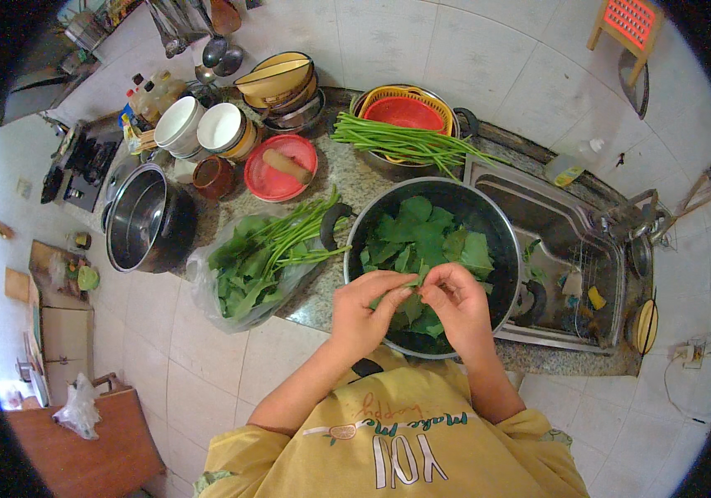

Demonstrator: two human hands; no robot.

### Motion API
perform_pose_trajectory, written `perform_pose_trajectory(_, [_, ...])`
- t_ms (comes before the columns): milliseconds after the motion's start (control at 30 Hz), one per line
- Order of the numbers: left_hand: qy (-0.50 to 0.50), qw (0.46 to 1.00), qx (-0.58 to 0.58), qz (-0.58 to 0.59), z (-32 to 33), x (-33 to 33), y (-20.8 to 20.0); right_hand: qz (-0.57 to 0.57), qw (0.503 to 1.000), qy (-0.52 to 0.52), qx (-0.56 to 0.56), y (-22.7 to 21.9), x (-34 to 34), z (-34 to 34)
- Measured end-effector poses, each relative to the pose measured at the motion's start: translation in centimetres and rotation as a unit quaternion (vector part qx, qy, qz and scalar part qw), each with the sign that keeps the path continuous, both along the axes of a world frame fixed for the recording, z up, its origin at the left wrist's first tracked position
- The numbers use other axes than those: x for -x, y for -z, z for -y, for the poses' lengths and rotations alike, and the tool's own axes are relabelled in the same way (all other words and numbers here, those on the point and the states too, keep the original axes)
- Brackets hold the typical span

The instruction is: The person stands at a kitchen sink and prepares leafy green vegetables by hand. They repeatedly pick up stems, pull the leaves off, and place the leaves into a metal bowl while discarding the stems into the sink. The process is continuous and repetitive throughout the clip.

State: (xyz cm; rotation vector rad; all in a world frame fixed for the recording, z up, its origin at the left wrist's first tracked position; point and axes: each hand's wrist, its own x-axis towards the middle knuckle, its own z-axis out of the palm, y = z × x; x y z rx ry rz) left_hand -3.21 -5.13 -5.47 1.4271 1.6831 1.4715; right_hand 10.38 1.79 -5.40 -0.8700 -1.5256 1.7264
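Both my hands meet over the near side of a large dark pot (505, 224) that holds loose green leaves (422, 232). My left hand (365, 305) pinches a small green leaf (418, 277) between thumb and fingertips. From the other side my right hand (460, 309) pinches the same leaf, its fingers curled. Left of the pot, a clear plastic bag (203, 270) lies open with leafy greens (248, 270) in it, their stems pointing toward the pot's handle. A bundle of bare green stems (405, 139) rests across a yellow basket (434, 101) behind the pot.
To the right is a steel sink (555, 212) with a yellow sponge (596, 298) and a wire rack. An empty dark pot (150, 217) stands at the left counter edge. Near it are a red plate (266, 184), stacked bowls (180, 124) and a brown jar (213, 178).
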Motion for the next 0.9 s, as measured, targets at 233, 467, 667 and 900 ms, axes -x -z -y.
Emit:
perform_pose_trajectory(233, [-0.002,0.927,0.084,0.366,0.1,0.1,0.2,0.067,0.984,0.058,-0.157,-1.8,0.9,0.9])
perform_pose_trajectory(467, [0.014,0.828,0.069,0.556,-0.3,0.5,1.3,0.008,0.991,0.095,-0.090,-1.8,0.6,0.8])
perform_pose_trajectory(667, [0.026,0.780,0.063,0.622,-0.5,0.4,-0.7,-0.077,0.990,0.078,0.084,-1.6,-0.6,-0.1])
perform_pose_trajectory(900, [0.042,0.811,0.048,0.582,-0.1,0.6,0.2,-0.111,0.986,0.091,0.090,-1.5,-0.6,-0.2])
